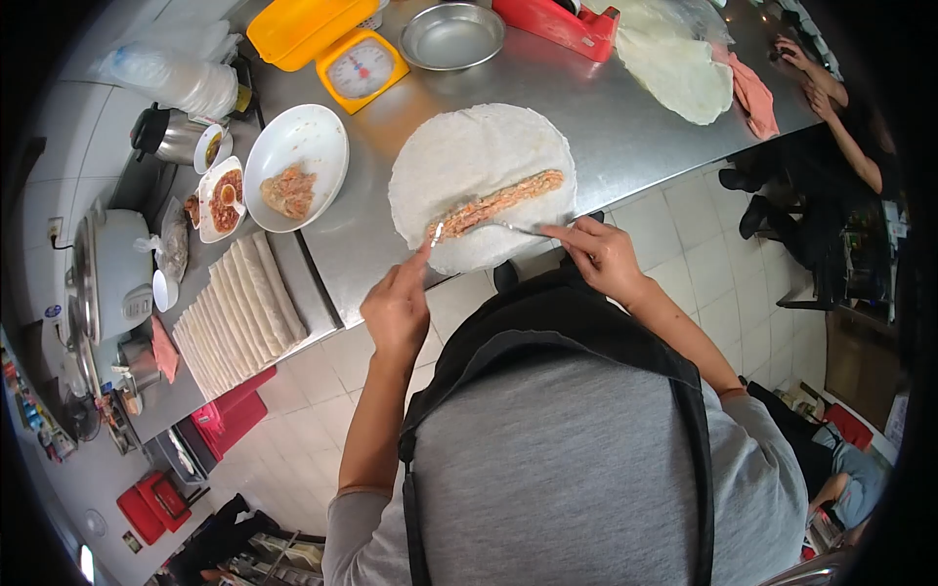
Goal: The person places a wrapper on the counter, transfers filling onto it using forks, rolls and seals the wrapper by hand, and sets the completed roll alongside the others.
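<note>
A round white wrapper sheet (pixel 459 146) lies flat on the steel counter before me. Across its lower half runs a slanting strip of orange-pink minced filling (pixel 508 200). My left hand (pixel 396 311) is closed on a short shiny metal utensil (pixel 437 234), whose tip touches the strip's left end. From the right, my right hand (pixel 608 262) grips a slim metal utensil (pixel 523 230), its far end against the filling. Whether these are spoons or forks I cannot tell. A white bowl (pixel 327 146) with a lump of the same filling stands left of the sheet.
Many rolled white wraps (pixel 239 313) lie side by side at the left. Behind the sheet are a yellow scale (pixel 391 70), a metal bowl (pixel 452 37) and a red device (pixel 572 29). More pale sheets (pixel 679 83) lie at right. Another person's hands (pixel 821 78) are at far right.
</note>
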The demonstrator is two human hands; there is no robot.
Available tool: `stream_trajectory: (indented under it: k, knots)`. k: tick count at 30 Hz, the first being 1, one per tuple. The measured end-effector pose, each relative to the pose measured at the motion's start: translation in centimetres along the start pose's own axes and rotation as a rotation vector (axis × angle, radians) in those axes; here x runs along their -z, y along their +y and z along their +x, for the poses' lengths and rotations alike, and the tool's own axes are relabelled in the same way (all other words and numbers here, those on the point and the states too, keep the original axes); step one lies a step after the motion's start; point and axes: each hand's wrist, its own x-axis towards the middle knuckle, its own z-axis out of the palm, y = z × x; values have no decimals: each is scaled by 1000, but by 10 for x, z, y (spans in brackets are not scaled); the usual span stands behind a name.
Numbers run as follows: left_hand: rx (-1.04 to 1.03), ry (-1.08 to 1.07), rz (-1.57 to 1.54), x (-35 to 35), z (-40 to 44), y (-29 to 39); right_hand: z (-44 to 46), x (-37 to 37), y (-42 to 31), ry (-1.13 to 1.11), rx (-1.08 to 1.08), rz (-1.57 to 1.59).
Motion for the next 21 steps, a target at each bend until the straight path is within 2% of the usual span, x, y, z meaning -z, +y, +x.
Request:
stream_trajectory:
  k: [1,4,8,11,14,17,19,21]
  knots:
    - [-51,-46,87,-5,-6,-5,3,-2,-1,31,-8,-8]
    - [-83,-19,25,-5,-19,-5,1,-1,8,81,-32,-2]
    - [52,1,4,6,-11,0,-6,5,14,61,-68,79]
    - [-18,41,-56,-15,2,12,-1,3,10,27,9,51]
    - [-50,-37,-53,-31,1,17,3,7,14,60,-23,-20]
    - [-9,-6,-83,-16,-2,7,-6,20,25,68,-82,0]
    - [106,12,-114,-2,-6,1,-7,17,26,44,-28,72]
    - [117,-30,-52,1,-6,-2,-4,9,17,18,25,81]
